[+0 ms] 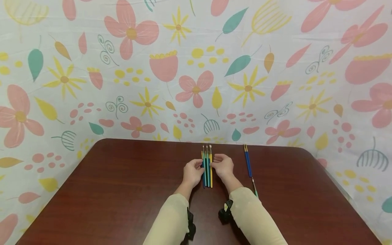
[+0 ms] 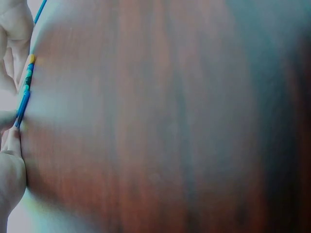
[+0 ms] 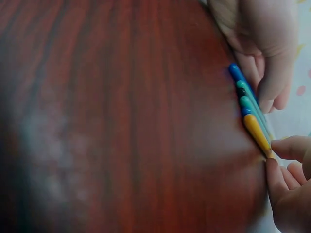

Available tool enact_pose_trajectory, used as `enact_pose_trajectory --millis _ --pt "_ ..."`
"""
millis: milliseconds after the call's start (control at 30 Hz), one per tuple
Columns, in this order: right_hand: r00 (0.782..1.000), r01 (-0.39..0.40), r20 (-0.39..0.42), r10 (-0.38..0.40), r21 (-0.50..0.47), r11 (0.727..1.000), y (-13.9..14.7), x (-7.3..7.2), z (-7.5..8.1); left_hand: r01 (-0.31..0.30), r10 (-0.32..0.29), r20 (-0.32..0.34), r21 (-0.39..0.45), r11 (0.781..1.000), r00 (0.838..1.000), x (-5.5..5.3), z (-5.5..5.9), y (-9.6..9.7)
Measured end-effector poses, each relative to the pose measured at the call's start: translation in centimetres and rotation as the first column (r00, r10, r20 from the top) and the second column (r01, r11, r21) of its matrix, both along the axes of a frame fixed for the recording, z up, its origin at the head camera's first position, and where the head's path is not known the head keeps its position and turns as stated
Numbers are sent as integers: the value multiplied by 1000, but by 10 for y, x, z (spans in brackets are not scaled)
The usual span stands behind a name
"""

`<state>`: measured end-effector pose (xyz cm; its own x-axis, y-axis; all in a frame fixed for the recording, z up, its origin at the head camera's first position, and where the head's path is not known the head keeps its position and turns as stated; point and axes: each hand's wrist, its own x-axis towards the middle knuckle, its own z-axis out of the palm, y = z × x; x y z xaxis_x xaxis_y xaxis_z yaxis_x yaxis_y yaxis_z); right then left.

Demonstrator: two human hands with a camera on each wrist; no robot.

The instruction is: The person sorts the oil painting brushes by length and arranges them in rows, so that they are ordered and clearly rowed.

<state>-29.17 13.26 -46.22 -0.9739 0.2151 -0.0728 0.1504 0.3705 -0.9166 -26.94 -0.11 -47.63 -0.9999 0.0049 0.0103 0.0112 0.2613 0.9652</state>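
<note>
Several slim paintbrushes lie side by side on the table, bristles toward the wall, in the head view. A yellow paintbrush [image 1: 211, 180] forms the right edge of the row, and a blue paintbrush [image 3: 235, 72] the left edge. Teal paintbrushes [image 3: 245, 102] and a dark one are between them. From the left, my left hand [image 1: 193, 173] pinches the blue paintbrush between thumb and finger. Opposite it, my right hand [image 1: 223, 165] has thumb and forefinger on the yellow paintbrush, pinching it partway along its handle. Only handle ends show in both wrist views.
To the right, two blue paintbrushes [image 1: 248, 161] lie together on the dark wooden table [image 1: 122, 190]. A green-handled paintbrush [image 1: 255, 187] lies just below them, partly hidden by my right sleeve [image 1: 254, 211]. A flower-patterned cloth [image 1: 196, 51] hangs behind the table's far edge.
</note>
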Motion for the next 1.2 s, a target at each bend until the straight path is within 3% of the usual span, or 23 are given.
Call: enact_pose_trajectory --millis 500,667,900,1033,1200 --pt "998 67 -27 -63 201 977 -5 0 2 -1 1 10 -4 1000 1000 1 3 1" --pt "997 72 -35 -66 222 972 -6 1 2 -1 1 2 -1 1000 1000 1 1 1" --pt "994 107 -17 -106 129 986 -2 1 -1 -3 3 4 -7 1000 1000 1 -1 0" --pt "990 140 30 -141 10 990 2 2 -1 1 -1 3 -13 1000 1000 2 -2 0" --pt "986 165 60 -157 -164 973 7 4 3 6 -6 0 -7 1000 1000 2 1 1"
